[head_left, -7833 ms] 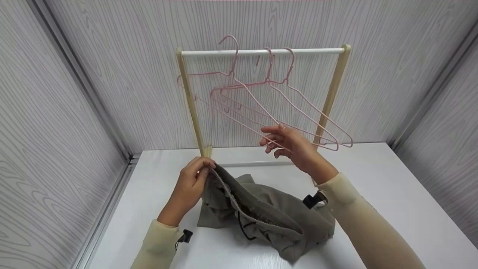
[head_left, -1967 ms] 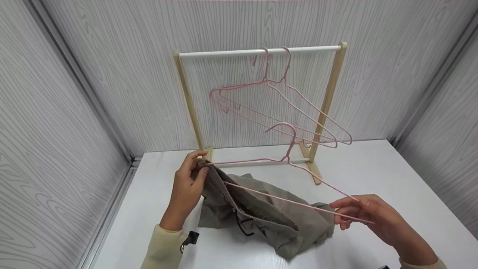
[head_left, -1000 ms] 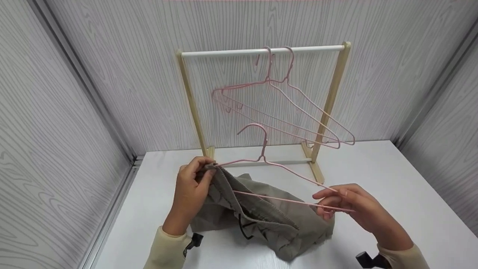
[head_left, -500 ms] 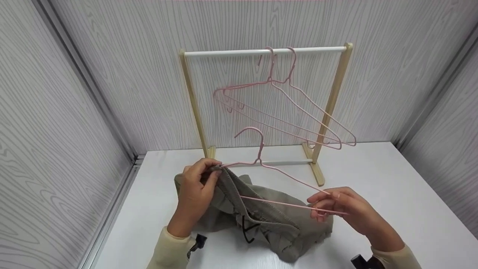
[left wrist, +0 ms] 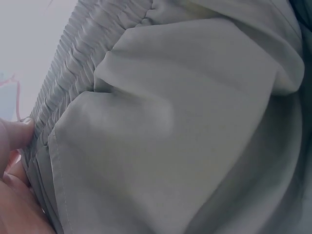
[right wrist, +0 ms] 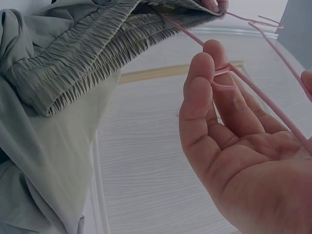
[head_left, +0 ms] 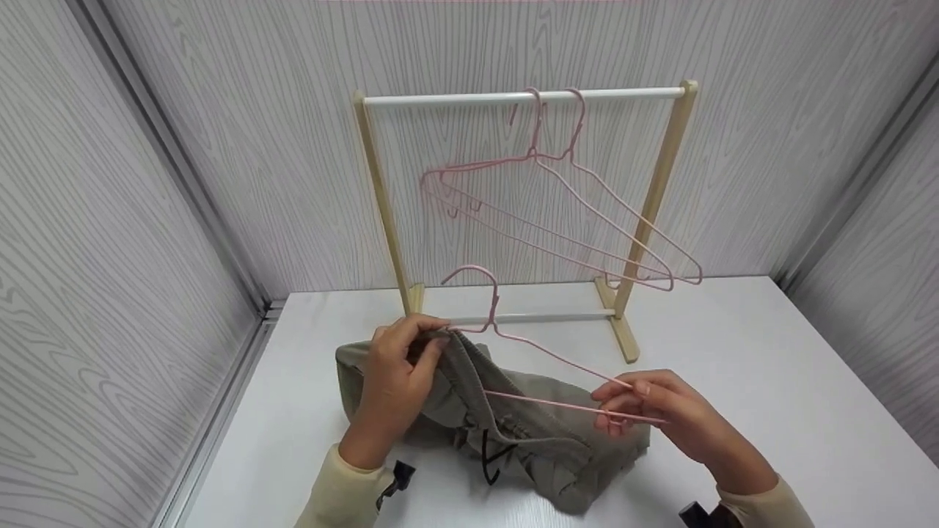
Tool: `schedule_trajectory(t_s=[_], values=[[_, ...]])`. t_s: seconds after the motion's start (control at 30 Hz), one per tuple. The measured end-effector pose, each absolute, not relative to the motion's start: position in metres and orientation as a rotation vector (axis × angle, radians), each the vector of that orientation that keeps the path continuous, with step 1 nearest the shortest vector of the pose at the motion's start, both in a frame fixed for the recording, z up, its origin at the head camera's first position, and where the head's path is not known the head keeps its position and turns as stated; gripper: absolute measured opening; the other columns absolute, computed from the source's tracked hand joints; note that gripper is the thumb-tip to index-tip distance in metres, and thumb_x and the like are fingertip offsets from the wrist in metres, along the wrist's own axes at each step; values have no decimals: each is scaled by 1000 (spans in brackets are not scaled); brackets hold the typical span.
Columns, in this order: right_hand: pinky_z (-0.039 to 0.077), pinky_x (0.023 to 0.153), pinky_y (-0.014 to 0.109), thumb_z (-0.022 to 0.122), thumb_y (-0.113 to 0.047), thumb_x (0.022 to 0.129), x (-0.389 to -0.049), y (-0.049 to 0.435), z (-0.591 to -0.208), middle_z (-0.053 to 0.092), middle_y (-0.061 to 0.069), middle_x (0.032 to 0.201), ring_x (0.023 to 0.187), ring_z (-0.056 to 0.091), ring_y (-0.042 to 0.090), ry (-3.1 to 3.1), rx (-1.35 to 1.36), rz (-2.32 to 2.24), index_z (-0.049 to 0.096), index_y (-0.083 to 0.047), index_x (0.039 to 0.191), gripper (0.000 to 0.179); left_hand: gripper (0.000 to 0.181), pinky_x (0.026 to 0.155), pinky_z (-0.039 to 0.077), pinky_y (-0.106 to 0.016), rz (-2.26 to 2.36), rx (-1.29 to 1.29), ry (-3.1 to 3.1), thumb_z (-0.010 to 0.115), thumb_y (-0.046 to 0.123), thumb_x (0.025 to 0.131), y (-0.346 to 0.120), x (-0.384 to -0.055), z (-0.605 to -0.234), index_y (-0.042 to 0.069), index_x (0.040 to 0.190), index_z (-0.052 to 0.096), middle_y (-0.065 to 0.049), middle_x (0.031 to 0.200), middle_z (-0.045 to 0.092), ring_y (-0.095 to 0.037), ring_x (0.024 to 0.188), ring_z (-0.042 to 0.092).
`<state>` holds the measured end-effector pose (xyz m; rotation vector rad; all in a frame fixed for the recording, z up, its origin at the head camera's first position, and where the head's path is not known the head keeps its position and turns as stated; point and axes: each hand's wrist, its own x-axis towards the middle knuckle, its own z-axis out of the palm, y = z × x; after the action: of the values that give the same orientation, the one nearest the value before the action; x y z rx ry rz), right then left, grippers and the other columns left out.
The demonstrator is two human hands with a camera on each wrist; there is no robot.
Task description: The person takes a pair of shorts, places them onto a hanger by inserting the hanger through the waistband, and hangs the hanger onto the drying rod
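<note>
My left hand point(head_left: 400, 374) pinches the elastic waistband of grey-green drawstring trousers or shorts point(head_left: 543, 462) between thumb and fingers. The waistband's gathers fill much of the left wrist view, where my left fingers point(left wrist: 14, 136) show at the edge. A pink wire hanger point(head_left: 561, 359) has its left end inside the waist opening near my left hand, out of sight. Its hook points up, in front of the rack. With my right hand point(head_left: 667, 411) I hold the hanger's right end, fingers curled around it. The right wrist view shows the pink wire point(right wrist: 265, 100) crossing those fingers.
Behind stands a small wooden rack with a white rail point(head_left: 455, 99). Two more pink hangers point(head_left: 601, 213) hang from it towards the right. The garment lies on a white tabletop point(head_left: 733, 345), with patterned panels point(head_left: 293, 147) at the back and sides.
The right hand brought the hanger from the rack down to the garment. In the last second both hand and hanger have moved left, its end deeper in the waistband; the left hand shifts slightly right.
</note>
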<state>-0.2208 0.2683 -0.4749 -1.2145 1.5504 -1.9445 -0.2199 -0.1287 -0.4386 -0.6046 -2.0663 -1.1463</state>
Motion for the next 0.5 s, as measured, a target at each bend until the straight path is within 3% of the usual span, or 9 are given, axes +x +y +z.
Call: schedule_trajectory(t_s=[0.27, 0.4, 0.5], values=[[64, 90, 37, 22, -2, 113, -218, 264, -475, 80, 23, 118, 102, 79, 19, 1561, -1144, -1925, 55, 24, 136, 48, 13, 81, 39, -34, -1178, -619, -2049, 75, 9, 103, -127, -219, -438, 16, 113, 79, 9, 98, 76, -7, 80, 65], [63, 95, 38, 23, -20, 119, -219, 269, -473, 75, 26, 130, 109, 78, 21, 1534, -1108, -1856, 50, 21, 144, 55, 18, 82, 40, -33, -1211, -628, -2027, 77, 5, 100, -129, -218, -437, 17, 113, 81, 11, 101, 78, -8, 84, 67], [61, 97, 39, 14, -34, 121, -222, 277, -473, 66, 31, 144, 119, 76, 30, 1494, -1069, -1820, 44, 17, 152, 67, 19, 84, 41, -33, -1226, -646, -2024, 77, 8, 101, -131, -218, -435, 20, 115, 82, 11, 104, 78, -8, 87, 69]])
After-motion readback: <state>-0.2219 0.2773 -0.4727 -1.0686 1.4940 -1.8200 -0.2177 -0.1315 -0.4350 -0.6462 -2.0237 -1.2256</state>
